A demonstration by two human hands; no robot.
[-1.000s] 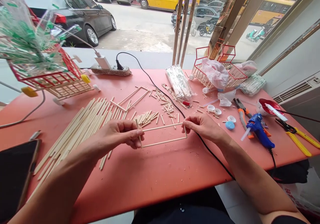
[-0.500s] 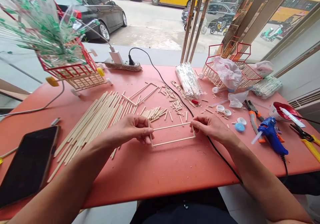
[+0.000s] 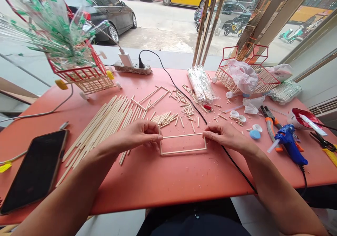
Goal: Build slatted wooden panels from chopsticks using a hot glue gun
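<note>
Between my two hands is a rectangular frame (image 3: 184, 152) of thin wooden sticks, low over the pink table (image 3: 168, 180). My left hand (image 3: 149, 134) pinches its left side between thumb and fingers. At the upper right corner my right hand (image 3: 221, 134) grips it the same way. Just beyond lies a pile of short cut sticks (image 3: 164, 118). Long wooden sticks (image 3: 97, 127) are spread left of my left hand. Another stick frame (image 3: 150, 98) rests on the table behind them.
A phone (image 3: 34, 169) lies at left. A blue glue gun (image 3: 291, 145), pliers (image 3: 271, 123) and bottle caps (image 3: 255, 134) are at right. A black cable (image 3: 181, 92) crosses the table. Stick-built carts (image 3: 84, 78) and a power strip (image 3: 133, 68) stand at the back.
The frame has turned slightly, and its right side now stands straighter in view. Both hands keep their hold. The whole view has shifted a little.
</note>
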